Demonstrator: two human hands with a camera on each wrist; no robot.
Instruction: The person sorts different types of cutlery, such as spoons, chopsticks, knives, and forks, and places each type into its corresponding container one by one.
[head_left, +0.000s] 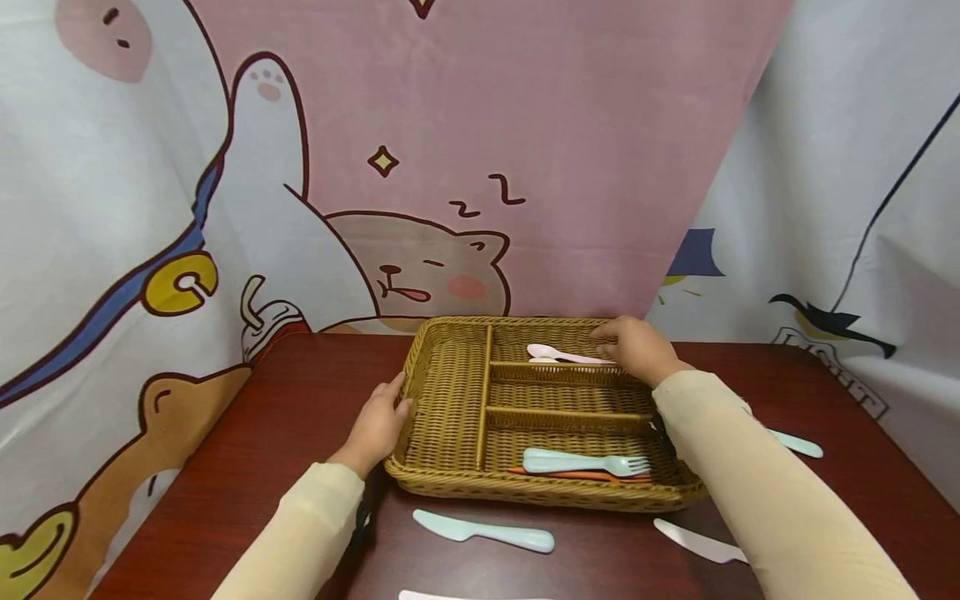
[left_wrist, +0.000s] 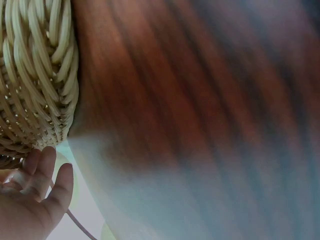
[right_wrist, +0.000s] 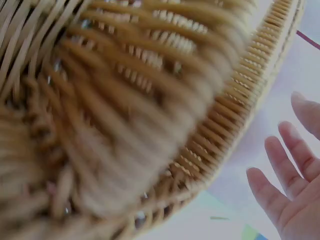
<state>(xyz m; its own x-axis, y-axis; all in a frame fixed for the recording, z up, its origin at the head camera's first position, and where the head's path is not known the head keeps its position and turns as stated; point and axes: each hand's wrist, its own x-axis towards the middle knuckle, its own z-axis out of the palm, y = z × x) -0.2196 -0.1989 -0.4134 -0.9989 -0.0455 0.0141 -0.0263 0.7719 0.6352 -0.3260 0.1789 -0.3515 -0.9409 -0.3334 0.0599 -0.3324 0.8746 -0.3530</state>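
Note:
A wicker cutlery basket (head_left: 448, 392) with several compartments lies on the table. My left hand (head_left: 377, 427) touches its left side with fingers extended; the left wrist view shows those fingertips against the woven wall (left_wrist: 42, 75). Over the back right corner hovers my right hand (head_left: 643, 350), its fingers spread and apart from the wicker in the right wrist view. Pale pink spoons (head_left: 546, 352) lie in the back compartment, just left of that hand. Mint forks (head_left: 577, 462) rest in the front compartment on top of orange cutlery (head_left: 525, 470). The middle compartment shows bare wicker.
On the dark red table (head_left: 277, 425), a mint knife (head_left: 487, 532) lies before the basket. A pale knife (head_left: 693, 540) is at front right, partly under my sleeve. A mint handle (head_left: 798, 443) pokes out right of that arm. A printed cloth (head_left: 600, 150) hangs behind.

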